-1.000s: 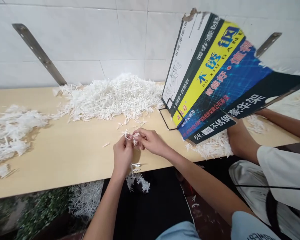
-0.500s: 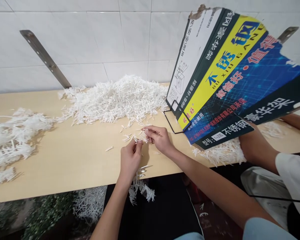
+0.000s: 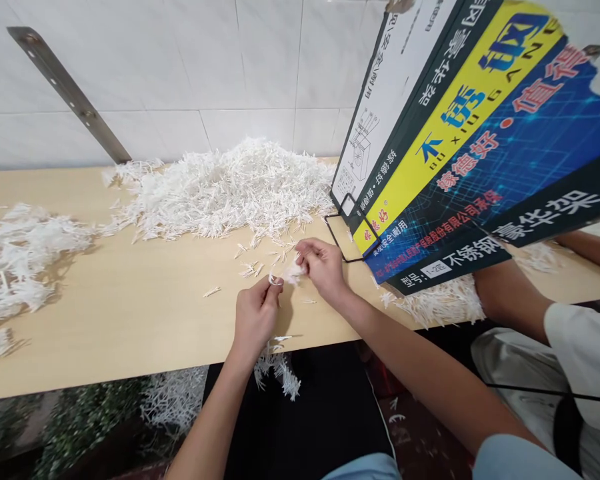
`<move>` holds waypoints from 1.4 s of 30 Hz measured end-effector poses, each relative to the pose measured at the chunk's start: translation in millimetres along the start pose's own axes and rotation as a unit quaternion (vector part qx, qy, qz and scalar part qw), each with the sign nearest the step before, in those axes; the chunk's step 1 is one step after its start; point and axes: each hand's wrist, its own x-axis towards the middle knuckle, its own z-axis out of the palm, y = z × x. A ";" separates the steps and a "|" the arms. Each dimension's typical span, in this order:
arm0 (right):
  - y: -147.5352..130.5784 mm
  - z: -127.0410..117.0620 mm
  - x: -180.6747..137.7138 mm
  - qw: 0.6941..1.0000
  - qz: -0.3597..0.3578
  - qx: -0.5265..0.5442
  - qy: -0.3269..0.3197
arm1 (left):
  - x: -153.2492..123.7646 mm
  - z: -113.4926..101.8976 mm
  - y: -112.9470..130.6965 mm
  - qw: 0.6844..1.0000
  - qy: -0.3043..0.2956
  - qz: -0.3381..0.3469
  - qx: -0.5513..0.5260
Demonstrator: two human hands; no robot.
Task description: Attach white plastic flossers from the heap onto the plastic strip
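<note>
My left hand (image 3: 257, 308) is closed in a pinch above the tan tabletop (image 3: 125, 320), with a thin curved white plastic strip (image 3: 274, 281) at its fingertips. Just to its right, my right hand (image 3: 325, 270) has its fingers bent round a small bunch of white plastic pieces (image 3: 294, 273), blurred by motion. A little gap separates the two hands. Several loose white slivers (image 3: 251, 269) lie on the wood near my fingers. Behind them rises a large heap of the same slivers (image 3: 235, 190).
A second white pile (image 3: 25, 260) lies at left. A printed cardboard divider (image 3: 460, 153) in a black wire stand (image 3: 351, 257) rises at right. Beyond it are another person's arm (image 3: 510, 293) and more white pieces (image 3: 440, 299). White pieces (image 3: 280, 373) lie on my lap.
My hands have moved slightly apart, and a curved strip now shows in my left fingertips. The bunch by my right hand is smeared by motion. The camera view has shifted a little.
</note>
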 end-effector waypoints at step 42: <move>-12.8 1.2 -7.0 0.958 -0.086 -0.185 -0.201 | -5.1 4.0 0.3 0.994 0.090 -0.007 -0.068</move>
